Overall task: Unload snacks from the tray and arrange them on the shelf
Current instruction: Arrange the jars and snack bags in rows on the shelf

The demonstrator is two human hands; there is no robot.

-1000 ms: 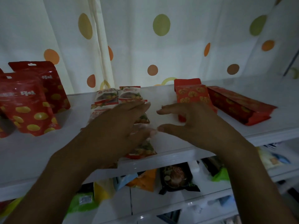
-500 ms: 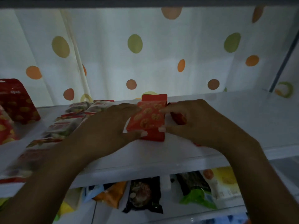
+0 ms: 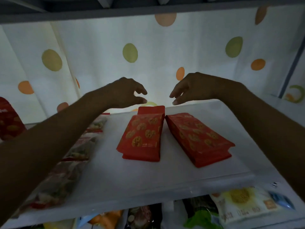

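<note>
Two red snack packs printed with orange walnut shapes lie flat side by side on the white shelf (image 3: 148, 176): the left pack (image 3: 142, 138) and the right pack (image 3: 198, 139). A third red pack edge (image 3: 151, 109) shows behind the left one. My left hand (image 3: 125, 93) and my right hand (image 3: 191, 88) hover above the far ends of the packs, fingers loosely curled, holding nothing and touching nothing. The two hands face each other with a gap between them.
A row of clear-fronted snack packs (image 3: 79, 146) lies along the shelf's left part, under my left forearm. Red pouches (image 3: 8, 121) stand at far left. A dotted curtain (image 3: 132, 52) hangs behind. The lower shelf holds several mixed snack bags (image 3: 239, 205).
Both hands held the red pack between them half a second ago; they have let go and risen above it. The pack now lies flat beside the other. The view has shifted right.
</note>
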